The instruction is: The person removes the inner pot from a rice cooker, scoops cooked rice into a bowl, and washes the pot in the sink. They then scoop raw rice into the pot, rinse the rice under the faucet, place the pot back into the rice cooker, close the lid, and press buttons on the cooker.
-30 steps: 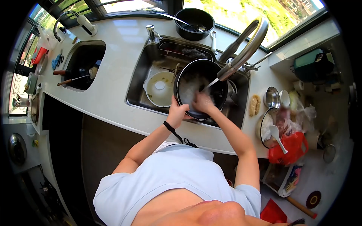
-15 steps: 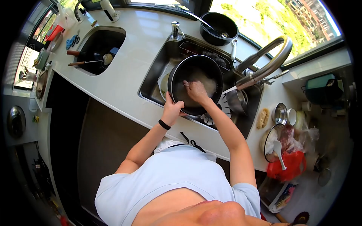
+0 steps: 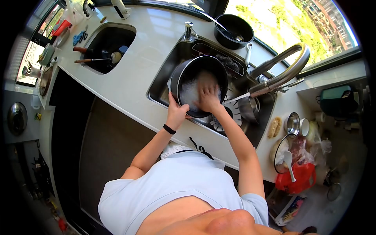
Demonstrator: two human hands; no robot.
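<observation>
A deep black pot (image 3: 187, 71) is tilted over the steel sink (image 3: 153, 91), with cloudy whitish water in it. My left hand (image 3: 177, 112) grips the pot's near left rim, thumb over the edge and fingers against the outside. Inside the pot is my right hand (image 3: 208, 96), fingers spread and partly in the cloudy water; anything beneath them is hidden. A white stream of water runs from the tap (image 3: 263, 89) towards the pot's right edge. Beside the pot in the sink are a metal bowl (image 3: 247, 109) and a slotted white piece (image 3: 232, 111).
Behind the sink stands another black pot (image 3: 235, 39) with a ladle in it. A second basin (image 3: 103, 64) at left holds long-handled utensils. On the right counter are a small steel bowl (image 3: 292, 123), a white spoon (image 3: 289, 162) and a red bag (image 3: 295, 180).
My right hand has opened from a curled shape to spread fingers in the pot. The pot has shifted slightly left relative to the sink. My left hand keeps its grip.
</observation>
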